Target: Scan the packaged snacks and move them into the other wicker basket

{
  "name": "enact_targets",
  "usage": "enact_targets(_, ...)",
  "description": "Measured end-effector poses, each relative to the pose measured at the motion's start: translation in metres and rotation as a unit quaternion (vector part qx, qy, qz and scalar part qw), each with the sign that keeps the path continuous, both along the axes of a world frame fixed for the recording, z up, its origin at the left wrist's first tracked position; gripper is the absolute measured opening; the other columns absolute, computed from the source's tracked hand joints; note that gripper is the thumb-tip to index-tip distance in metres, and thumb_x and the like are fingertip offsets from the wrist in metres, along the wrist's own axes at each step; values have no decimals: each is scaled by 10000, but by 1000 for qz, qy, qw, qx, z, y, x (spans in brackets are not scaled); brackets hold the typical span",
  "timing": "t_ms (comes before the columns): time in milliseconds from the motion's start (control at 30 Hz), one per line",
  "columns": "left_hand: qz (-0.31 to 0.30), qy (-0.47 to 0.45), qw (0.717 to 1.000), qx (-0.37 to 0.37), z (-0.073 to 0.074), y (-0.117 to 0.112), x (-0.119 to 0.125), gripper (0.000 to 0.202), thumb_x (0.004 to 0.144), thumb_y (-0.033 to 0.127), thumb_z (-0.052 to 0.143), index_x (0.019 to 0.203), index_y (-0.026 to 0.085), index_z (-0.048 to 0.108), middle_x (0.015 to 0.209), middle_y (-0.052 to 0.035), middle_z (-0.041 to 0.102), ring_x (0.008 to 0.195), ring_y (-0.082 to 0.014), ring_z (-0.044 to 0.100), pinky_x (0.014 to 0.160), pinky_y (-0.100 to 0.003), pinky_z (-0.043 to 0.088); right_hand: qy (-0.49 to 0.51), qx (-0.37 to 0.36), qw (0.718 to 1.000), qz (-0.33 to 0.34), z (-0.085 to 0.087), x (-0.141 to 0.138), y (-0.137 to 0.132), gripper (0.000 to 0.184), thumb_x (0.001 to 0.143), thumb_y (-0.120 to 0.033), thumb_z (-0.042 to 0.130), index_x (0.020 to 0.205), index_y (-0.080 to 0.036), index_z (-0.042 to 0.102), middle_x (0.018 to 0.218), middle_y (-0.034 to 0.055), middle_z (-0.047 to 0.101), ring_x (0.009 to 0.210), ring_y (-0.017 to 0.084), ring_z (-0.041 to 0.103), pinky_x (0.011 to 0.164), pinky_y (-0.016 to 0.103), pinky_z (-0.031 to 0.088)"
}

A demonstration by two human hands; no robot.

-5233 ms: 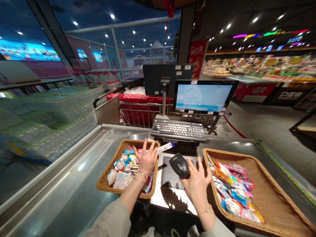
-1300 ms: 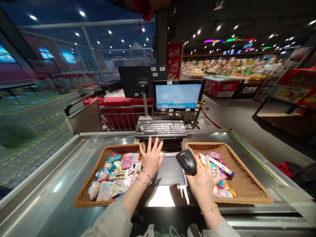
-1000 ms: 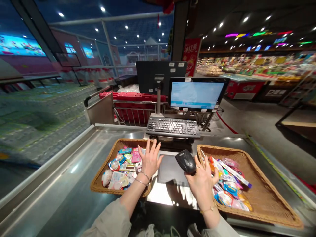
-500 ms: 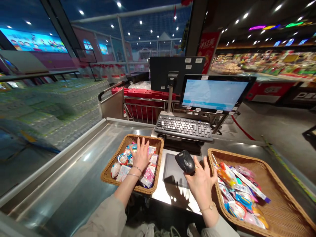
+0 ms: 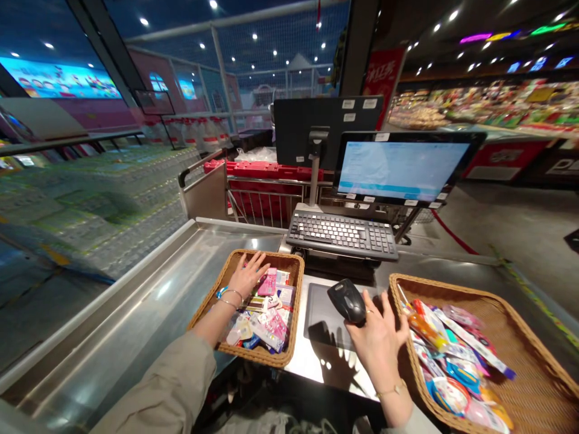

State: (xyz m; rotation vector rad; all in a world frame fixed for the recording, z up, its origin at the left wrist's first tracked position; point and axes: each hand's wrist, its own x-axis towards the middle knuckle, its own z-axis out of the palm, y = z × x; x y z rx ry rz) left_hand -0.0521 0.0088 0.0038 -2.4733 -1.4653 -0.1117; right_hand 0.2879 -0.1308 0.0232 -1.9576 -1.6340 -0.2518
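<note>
My left hand (image 5: 248,274) lies with fingers spread on the small colourful packets in the left wicker basket (image 5: 292,313), near its far left corner, touching a pink packet (image 5: 269,282). A little above the dark scan pad (image 5: 322,308), my right hand (image 5: 379,337) holds a black barcode scanner (image 5: 347,300) between thumb and forefinger, the other fingers splayed. The right wicker basket (image 5: 456,289) beside that hand holds several more packets, among them a long white-and-blue one (image 5: 474,345).
A keyboard (image 5: 344,235) and a lit monitor (image 5: 400,169) stand behind the baskets, with a second screen's back (image 5: 316,123) further off. The steel counter (image 5: 145,313) runs to the left. Red shopping carts (image 5: 257,181) are parked beyond it.
My left hand left the gap between the baskets and moved left and deeper into the left basket. My right hand kept the scanner over the pad. The view swung left.
</note>
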Motion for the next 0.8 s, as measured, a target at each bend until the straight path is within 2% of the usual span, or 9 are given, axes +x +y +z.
enact_targets(167,-102,20,992,-66,-15,22,-5,503,872,120,452,1333,308,522,1502,-57,433,1422,-124,320,1176,-382,245,-5,-3,1000,-8,-5,0,4,314,748,-351,470,917,-215,697,1227,55,669,1347,310,369,1088,555,129)
enact_targets(367,-168,43,981,-89,-35,42,-2,440,857,124,480,1235,324,584,1413,-15,551,1367,-101,419,1146,-321,280,1,-12,1000,-18,-9,-3,7,292,755,-373,485,901,-225,691,1255,41,655,1362,306,354,1087,555,116)
enact_targets(600,-219,68,970,-81,-60,58,7,309,904,142,499,1136,292,639,1325,-18,627,1293,-119,513,1110,-348,342,4,-9,999,-39,-15,-2,9,291,771,-390,474,883,-228,688,1249,50,658,1356,307,363,1081,562,116)
enact_targets(733,-246,88,963,-70,-65,66,7,256,918,150,516,1127,233,640,1320,-33,631,1283,-183,530,1079,-413,389,-3,-7,999,-40,-18,0,8,286,770,-389,484,889,-223,685,1252,49,656,1345,313,382,1080,569,134)
enact_targets(800,-254,96,961,-60,-64,68,6,266,933,148,492,1152,214,627,1321,-50,629,1287,-196,525,1096,-442,372,-5,-6,999,-43,-18,1,7,281,767,-391,485,870,-224,687,1245,52,660,1342,318,387,1079,568,137)
